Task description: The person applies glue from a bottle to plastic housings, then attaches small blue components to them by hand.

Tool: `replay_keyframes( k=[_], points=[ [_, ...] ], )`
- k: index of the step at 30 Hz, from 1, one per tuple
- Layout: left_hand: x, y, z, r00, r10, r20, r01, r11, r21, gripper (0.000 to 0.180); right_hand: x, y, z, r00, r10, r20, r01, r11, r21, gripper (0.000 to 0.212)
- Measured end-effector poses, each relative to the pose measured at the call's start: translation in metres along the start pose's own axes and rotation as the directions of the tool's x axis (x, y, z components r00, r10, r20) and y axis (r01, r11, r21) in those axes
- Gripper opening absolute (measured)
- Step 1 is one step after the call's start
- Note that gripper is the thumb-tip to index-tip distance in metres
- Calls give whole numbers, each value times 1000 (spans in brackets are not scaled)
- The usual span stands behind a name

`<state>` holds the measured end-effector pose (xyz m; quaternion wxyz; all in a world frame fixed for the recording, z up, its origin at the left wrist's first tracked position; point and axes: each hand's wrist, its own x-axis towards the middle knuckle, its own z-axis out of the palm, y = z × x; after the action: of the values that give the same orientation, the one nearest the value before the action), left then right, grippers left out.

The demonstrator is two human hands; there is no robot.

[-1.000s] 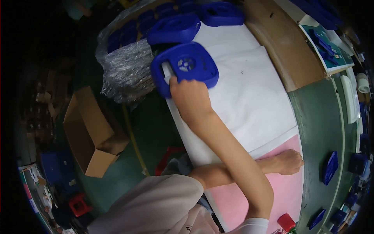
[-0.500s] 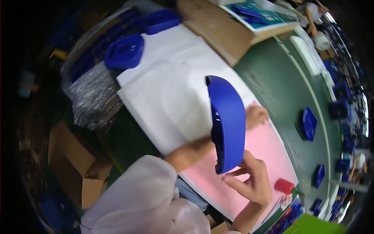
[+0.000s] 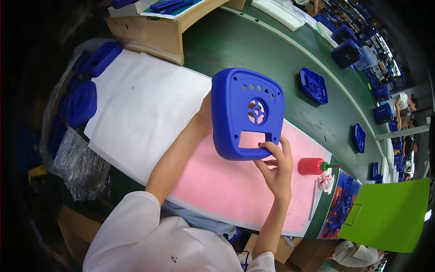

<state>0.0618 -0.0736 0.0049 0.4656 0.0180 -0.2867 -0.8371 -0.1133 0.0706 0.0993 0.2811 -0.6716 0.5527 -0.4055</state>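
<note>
A blue plastic housing (image 3: 230,106) is held up above the pink sheet, with its face towards me. That face has a row of small holes, a round spoked opening and a rectangular cutout. My right hand (image 3: 278,174) grips its lower right corner, the thumb at the rim below the cutout. Behind the housing's left side is my left hand (image 3: 206,111); its fingers are hidden, so its grip cannot be made out. Under both forearms lies the pink sheet (image 3: 204,186), joined on the left by white sheets (image 3: 149,99).
On the right are a red bottle (image 3: 311,166) with a green nozzle, a crumpled tissue (image 3: 325,182) and a green board (image 3: 385,215). More blue housings (image 3: 82,104) sit at the left by clear plastic wrap (image 3: 79,163). A wooden stand (image 3: 145,38) is behind; blue parts (image 3: 313,86) lie on the green belt.
The housing has turned from edge-on to face-on and moved up and left. My left hand has drawn back leftward behind it, and my right hand now grips its lower corner. The view has swung round.
</note>
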Motion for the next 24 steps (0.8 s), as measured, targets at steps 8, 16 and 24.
replay_keyframes(
  k=[8,16,24],
  points=[
    [1,12,4,984,176,5,-176,982,62,125,1,24,3,997,53,60,-57,996,73,39],
    [5,18,12,988,104,117,-99,994,-49,105,2,73,33,996,-48,-69,67,950,306,47],
    [5,20,10,998,31,60,-36,996,81,94,0,89,56,903,54,-427,113,928,356,73]
  ],
)
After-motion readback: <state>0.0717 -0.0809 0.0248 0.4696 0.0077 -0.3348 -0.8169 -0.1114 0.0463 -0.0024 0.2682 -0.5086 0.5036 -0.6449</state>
